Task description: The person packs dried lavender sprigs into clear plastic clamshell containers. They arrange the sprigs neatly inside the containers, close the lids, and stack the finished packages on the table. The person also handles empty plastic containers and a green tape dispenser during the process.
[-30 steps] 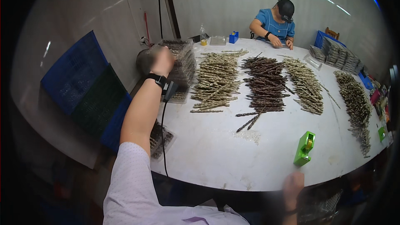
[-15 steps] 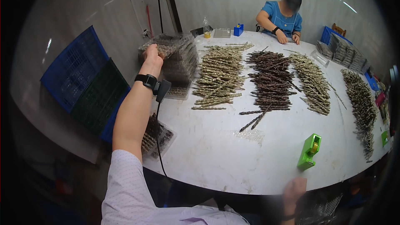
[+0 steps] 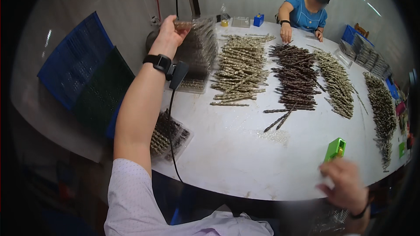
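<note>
At the left of the table my left hand (image 3: 172, 34) is closed on the edge of a clear plastic box (image 3: 183, 24), at the top of a tall stack of such boxes (image 3: 199, 59). Thin, knobbly twisted sticks show inside the stack's lower boxes. At the near right my right hand (image 3: 345, 182) is blurred by motion, its fingers overlapping the lower part of a green tape dispenser (image 3: 336, 147). Whether they touch it I cannot tell.
Gold-coloured twisted sticks (image 3: 240, 70), dark brown ones (image 3: 297, 76) and further piles lie across the white table (image 3: 227, 148). Another clear box (image 3: 181, 142) sits at the near left edge. Blue crates (image 3: 74, 57) lean at left. A co-worker (image 3: 306, 13) sits at the far side.
My left hand has risen with the box's edge. My right hand has come up from the table's near edge to the tape dispenser. The co-worker's one hand has moved toward the dark sticks.
</note>
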A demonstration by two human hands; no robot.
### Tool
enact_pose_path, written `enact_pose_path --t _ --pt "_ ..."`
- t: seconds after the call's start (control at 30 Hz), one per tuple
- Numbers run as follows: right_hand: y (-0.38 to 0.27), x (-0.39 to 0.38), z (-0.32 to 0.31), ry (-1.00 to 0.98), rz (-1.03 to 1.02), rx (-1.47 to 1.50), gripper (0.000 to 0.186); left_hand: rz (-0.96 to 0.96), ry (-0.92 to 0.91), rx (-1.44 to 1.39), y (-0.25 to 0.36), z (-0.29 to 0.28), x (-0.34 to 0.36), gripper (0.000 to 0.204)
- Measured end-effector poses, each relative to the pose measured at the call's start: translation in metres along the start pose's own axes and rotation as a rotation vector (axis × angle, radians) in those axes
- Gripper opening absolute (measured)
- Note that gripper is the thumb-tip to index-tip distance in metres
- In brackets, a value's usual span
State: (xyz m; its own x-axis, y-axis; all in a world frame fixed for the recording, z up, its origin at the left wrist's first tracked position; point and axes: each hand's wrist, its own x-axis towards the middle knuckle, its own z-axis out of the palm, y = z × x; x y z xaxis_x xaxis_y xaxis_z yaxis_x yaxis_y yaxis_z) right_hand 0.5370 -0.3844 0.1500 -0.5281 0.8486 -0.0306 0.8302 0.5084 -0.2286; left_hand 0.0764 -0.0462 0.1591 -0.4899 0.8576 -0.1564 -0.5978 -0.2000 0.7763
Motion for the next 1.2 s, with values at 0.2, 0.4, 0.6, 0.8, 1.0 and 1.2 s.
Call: enact_pose_path --t 0.2,0.4,0.6,0.8,1.0,1.2 --pt "-0.067 0.254 -0.082 0.476 -0.441 -0.252 0.054 0.005 -0.054 -0.043 0.019 -0.018 -0.010 0.037" --pt "-0.081 0.431 -0.060 0.548 -0.318 -0.420 0.058 -0.026 -0.239 -0.060 0.006 -0.003 -0.018 0.035" --pt "-0.087 0.473 -0.033 0.558 -0.515 -0.480 0.044 0.010 -0.350 0.004 0.013 -0.037 -0.002 0.027" --pt "-0.068 0.488 -0.044 0.658 -0.415 -0.324 0.040 1.038 -0.547 1.511 -0.001 -0.067 -0.010 0.051" --pt "-0.074 0.493 -0.055 0.662 -0.390 -0.290 0.027 1.422 -0.565 1.785 -0.015 -0.064 0.013 0.066" --pt "-0.083 0.484 -0.070 0.641 -0.415 -0.222 0.029 1.352 -0.640 1.847 -0.018 -0.060 0.025 0.069"
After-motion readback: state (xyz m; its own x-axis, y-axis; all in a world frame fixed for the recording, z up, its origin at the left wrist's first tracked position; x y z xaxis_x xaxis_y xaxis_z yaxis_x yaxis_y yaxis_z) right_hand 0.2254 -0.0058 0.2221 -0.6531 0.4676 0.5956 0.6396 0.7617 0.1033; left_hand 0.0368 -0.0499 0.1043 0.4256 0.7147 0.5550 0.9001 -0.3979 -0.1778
